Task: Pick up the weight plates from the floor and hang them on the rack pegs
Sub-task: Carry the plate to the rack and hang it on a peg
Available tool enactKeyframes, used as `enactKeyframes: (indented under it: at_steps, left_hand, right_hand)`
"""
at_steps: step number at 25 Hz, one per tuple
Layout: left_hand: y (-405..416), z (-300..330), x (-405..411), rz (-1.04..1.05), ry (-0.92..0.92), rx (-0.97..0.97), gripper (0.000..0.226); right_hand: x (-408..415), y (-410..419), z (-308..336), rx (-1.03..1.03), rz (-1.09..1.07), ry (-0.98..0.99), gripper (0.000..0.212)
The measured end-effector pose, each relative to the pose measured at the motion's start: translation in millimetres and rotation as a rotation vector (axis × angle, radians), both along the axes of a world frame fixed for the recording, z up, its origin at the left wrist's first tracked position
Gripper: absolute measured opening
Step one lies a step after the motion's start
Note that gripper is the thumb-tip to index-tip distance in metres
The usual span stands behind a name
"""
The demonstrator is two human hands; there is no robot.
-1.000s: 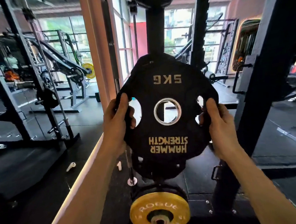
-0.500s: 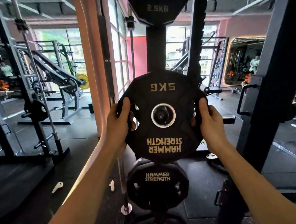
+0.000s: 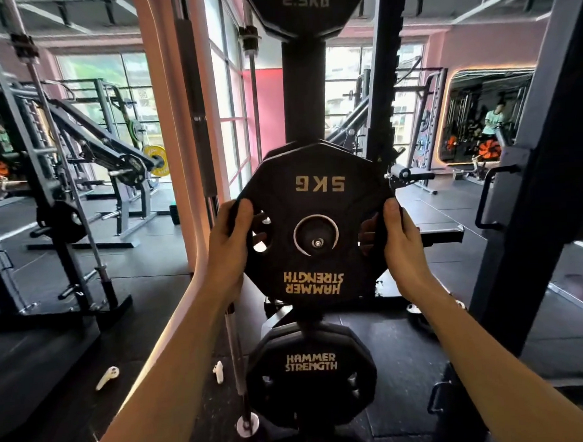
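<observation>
A black 5 kg Hammer Strength plate (image 3: pixel 319 266) hangs upside down in front of the black rack post (image 3: pixel 305 95). The end of a rack peg (image 3: pixel 317 242) shows inside the plate's centre hole. My left hand (image 3: pixel 232 247) grips the plate's left edge through a cut-out. My right hand (image 3: pixel 401 238) grips the right edge the same way. A 2.5 kg plate (image 3: pixel 306 7) hangs on a higher peg. Another black Hammer Strength plate (image 3: pixel 311 375) hangs on a lower peg.
An upright barbell (image 3: pixel 211 191) stands just left of the rack, its end on the floor. Two white earbuds (image 3: pixel 107 377) lie on the black mat. A thick black upright (image 3: pixel 544 180) stands to the right. More gym machines fill the left background.
I have lifted the 5 kg plate and brought it in to the post, so that the peg's end now shows in its centre hole. The view has tilted upward.
</observation>
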State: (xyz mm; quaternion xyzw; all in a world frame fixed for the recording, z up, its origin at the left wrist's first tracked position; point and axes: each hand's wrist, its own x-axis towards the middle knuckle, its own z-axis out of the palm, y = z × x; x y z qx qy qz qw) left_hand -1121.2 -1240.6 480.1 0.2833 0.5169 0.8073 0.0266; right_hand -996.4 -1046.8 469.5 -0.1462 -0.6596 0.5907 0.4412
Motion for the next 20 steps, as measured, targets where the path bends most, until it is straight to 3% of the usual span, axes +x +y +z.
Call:
enactKeyframes:
  at_steps: [3,16,20]
  left_hand:
    - [5.2,2.3,-18.1,0.0,0.055,-0.032,0.016]
    - [40.1,6.4,-70.7,0.067,0.014,-0.038,0.01]
    - [38.3,5.8,-67.7,0.093,0.074,-0.137,0.013]
  right_hand:
    - [-15.6,11.7,-2.1,0.004,0.0,-0.035,0.056]
    - [-55.5,40.6,7.9,-0.001,0.035,-0.091,0.04]
    - [-53.2,42.1,7.2,0.041,0.017,-0.167,0.048]
